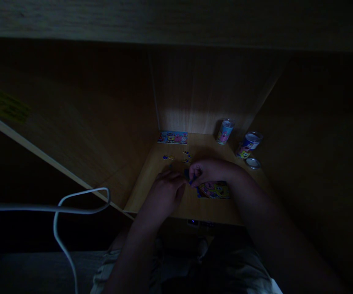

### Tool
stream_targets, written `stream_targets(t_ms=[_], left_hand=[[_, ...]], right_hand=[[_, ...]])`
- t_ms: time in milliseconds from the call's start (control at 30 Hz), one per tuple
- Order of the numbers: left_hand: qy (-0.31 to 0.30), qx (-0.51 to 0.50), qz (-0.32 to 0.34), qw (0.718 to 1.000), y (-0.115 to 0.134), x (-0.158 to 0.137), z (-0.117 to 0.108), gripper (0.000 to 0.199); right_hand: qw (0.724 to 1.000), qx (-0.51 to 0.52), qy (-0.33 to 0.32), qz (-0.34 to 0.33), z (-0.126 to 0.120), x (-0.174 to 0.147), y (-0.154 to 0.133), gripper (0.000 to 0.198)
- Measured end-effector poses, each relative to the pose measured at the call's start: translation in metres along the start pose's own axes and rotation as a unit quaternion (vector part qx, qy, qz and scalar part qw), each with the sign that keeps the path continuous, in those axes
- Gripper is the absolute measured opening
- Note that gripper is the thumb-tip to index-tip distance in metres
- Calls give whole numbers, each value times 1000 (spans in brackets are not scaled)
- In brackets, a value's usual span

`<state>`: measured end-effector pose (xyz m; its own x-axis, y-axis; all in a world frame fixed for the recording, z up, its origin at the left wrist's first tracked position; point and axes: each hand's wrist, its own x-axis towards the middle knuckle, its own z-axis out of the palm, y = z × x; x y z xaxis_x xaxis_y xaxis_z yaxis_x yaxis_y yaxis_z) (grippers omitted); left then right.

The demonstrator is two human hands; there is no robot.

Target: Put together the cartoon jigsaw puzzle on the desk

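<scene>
In the dim head view both hands work close together over a wooden shelf board (pixel 152 179). Pinched in the fingers of my right hand (pixel 205 170) is a small dark blue puzzle piece (pixel 192 179). My left hand (pixel 167 188) lies just left of it, its fingertips reaching toward the piece; how its fingers are set is too dark to make out. Below my right wrist lies a colourful cartoon puzzle section (pixel 214 190), partly covered by the arm. Beyond the hands are several loose blue and yellow puzzle pieces (pixel 168 157).
A cartoon picture card (pixel 172 137) lies by the back wall. Two printed cans (pixel 224 132) with clear tops stand at the right rear, beside a round lid (pixel 252 163). Wooden panels enclose the sides. A white cable (pixel 81 210) loops at the left.
</scene>
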<state>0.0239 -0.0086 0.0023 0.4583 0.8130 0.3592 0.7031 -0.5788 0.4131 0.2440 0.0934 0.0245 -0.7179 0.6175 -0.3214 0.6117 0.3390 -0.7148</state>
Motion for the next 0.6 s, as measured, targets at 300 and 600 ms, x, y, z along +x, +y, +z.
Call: stream_targets(t_ms=[300,600], left_hand=[[12,10,-4,1000,-3,-1,3,21],[20,8,2,1000,-2,-1,2,19]], right_hand=[[981,-87,158,-64,-7,1,20,36],[980,-88,167,-59,-7,1,21,32]])
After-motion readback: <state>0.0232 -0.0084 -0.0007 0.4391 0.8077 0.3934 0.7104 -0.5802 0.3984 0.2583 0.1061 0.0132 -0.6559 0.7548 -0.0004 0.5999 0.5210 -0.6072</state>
